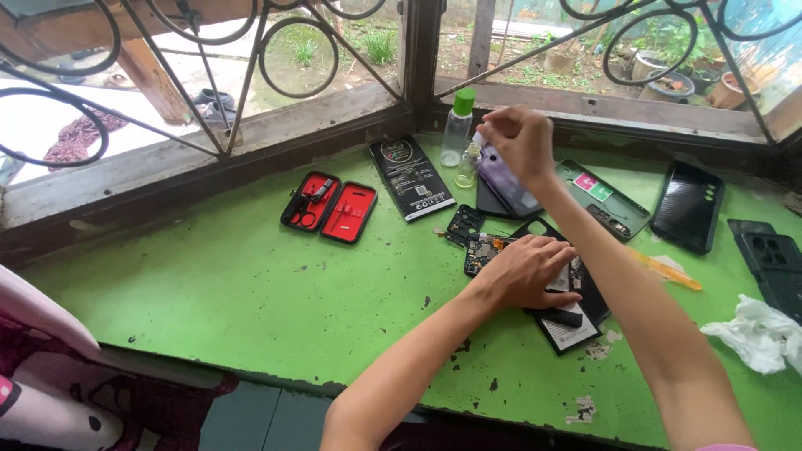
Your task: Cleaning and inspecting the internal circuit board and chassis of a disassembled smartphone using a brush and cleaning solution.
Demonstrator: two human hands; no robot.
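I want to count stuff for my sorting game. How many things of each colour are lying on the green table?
Black, phones, covers and flat box: 6, e.g. flat box, phone, case
Red tool case: 1
Clear bottles: 2
Purple phone back: 1
Grey-green back cover: 1
White cloth: 1
Yellow pry tool: 1
Total: 13

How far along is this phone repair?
Done: the opened phone lies with its circuit board bare, and a back cover lies apart. In hand: the left hand presses on the phone while the right hand reaches the small bottle. Left: nothing looks reassembled; the phone is still in pieces.
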